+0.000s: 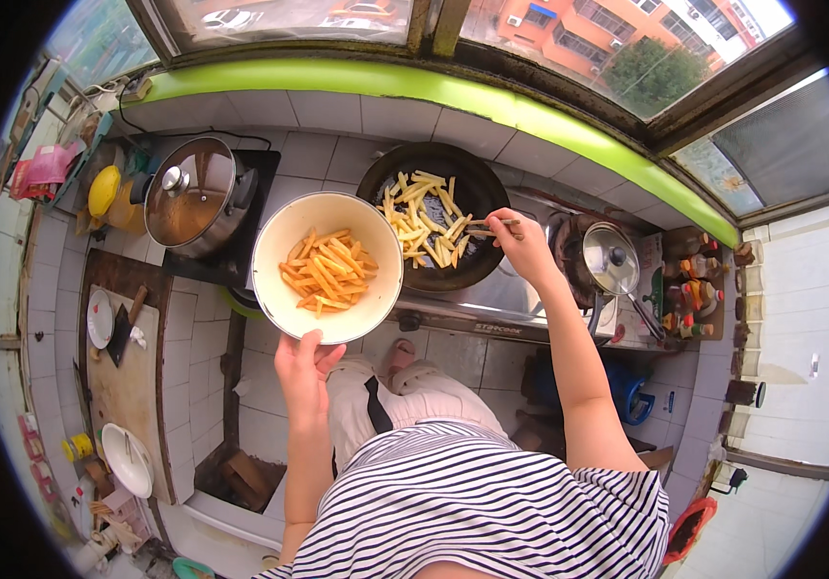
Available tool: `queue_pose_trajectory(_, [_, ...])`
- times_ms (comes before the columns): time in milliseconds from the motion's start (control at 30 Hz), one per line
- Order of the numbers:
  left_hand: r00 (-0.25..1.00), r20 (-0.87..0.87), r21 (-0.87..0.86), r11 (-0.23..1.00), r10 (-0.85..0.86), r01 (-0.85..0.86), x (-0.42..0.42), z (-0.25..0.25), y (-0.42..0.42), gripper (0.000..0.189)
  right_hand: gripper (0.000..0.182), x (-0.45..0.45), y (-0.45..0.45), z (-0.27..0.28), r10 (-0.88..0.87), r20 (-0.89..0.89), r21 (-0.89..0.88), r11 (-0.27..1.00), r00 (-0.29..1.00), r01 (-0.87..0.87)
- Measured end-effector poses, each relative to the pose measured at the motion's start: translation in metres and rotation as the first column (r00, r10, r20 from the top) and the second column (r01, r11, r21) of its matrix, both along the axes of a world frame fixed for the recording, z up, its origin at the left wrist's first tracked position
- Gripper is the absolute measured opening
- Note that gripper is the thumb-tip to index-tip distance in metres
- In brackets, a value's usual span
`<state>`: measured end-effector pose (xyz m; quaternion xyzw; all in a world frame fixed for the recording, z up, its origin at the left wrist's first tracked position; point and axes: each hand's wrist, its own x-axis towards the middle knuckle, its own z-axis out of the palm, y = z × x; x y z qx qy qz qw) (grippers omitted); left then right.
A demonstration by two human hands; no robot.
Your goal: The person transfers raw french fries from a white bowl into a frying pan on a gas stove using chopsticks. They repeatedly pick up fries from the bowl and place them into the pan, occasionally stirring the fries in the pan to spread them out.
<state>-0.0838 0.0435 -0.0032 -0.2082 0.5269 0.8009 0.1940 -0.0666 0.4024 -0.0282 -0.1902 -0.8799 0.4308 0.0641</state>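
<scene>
My left hand [307, 369] grips the near rim of a cream enamel bowl [273, 289], with the thumb over the edge. Golden fried french fries [331, 271] lie heaped in the bowl. My right hand [523, 246] holds a pair of chopsticks [481, 227], their tips among paler fries [425, 217] in a dark frying pan [472, 170]. Some of the pan's black bottom shows around those fries, and it looks wet with oil. The bowl is held to the left of the pan and overlaps its left edge in view.
A lidded steel pot [193, 195] stands on a black cooktop [261, 181] at left. Right of the pan, a lidded saucepan [609, 257] sits on the gas stove [501, 318]. A cleaver [121, 333] lies on the cutting board [121, 391]. Condiment bottles [696, 289] crowd the right corner.
</scene>
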Motion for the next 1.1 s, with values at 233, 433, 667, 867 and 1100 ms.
queue_pose_trajectory(233, [1.000,-0.011,0.003,1.000,0.013,-0.013,0.000,0.001,-0.005,0.037,0.019,-0.003,0.004,0.004,-0.017,-0.026,0.004,1.000,1.000,0.017])
queue_pose_trajectory(433, [0.999,-0.011,0.001,0.999,0.042,-0.042,-0.001,0.001,-0.015,0.037,0.019,-0.008,-0.009,0.008,0.020,-0.068,-0.005,1.000,0.998,-0.021])
queue_pose_trajectory(667, [0.996,-0.043,-0.031,0.996,0.084,-0.085,-0.001,0.005,-0.021,0.040,0.018,-0.008,-0.054,0.008,0.144,-0.063,-0.425,0.891,0.988,-0.157])
queue_pose_trajectory(867, [0.994,-0.055,-0.034,0.995,0.090,-0.091,0.002,0.004,-0.027,0.041,0.019,-0.020,-0.026,-0.021,0.032,-0.111,-0.456,0.886,0.993,-0.080])
queue_pose_trajectory(1100, [0.994,-0.043,-0.025,0.994,0.102,-0.103,0.006,0.001,-0.030,0.041,0.016,-0.015,-0.012,-0.011,-0.118,-0.154,-0.333,0.941,0.981,0.061])
